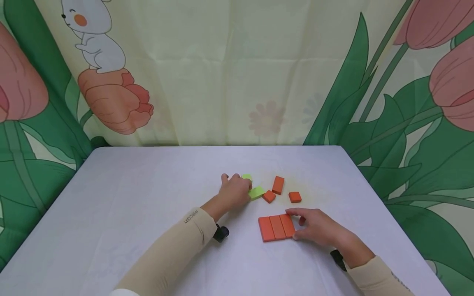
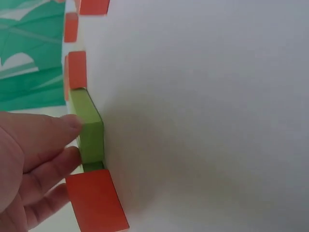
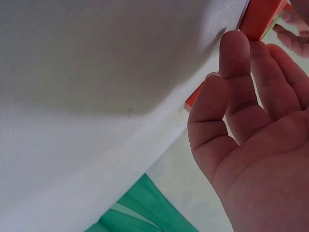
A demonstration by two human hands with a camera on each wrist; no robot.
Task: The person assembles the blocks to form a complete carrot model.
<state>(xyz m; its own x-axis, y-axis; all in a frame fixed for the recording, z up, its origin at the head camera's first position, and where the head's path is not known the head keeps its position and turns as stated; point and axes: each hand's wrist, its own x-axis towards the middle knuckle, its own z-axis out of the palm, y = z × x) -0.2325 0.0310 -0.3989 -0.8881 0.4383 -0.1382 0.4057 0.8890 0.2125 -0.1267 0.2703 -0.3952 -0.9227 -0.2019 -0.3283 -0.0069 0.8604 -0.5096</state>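
My left hand is at the left end of a light green block, its thumb and fingertips pinching the block's edge in the left wrist view. Behind the fingers a second green block partly shows. Close to that hand, an orange block appears in the left wrist view; my hand hides it from the head camera. Three orange blocks lie side by side as a flat rectangle. My right hand holds the rightmost one, index finger at its far end and thumb at its near end.
Beyond the rectangle lie an upright-turned oblong orange block, a small orange block against the green one, and another small orange block. All rest on a white-covered table before a printed curtain.
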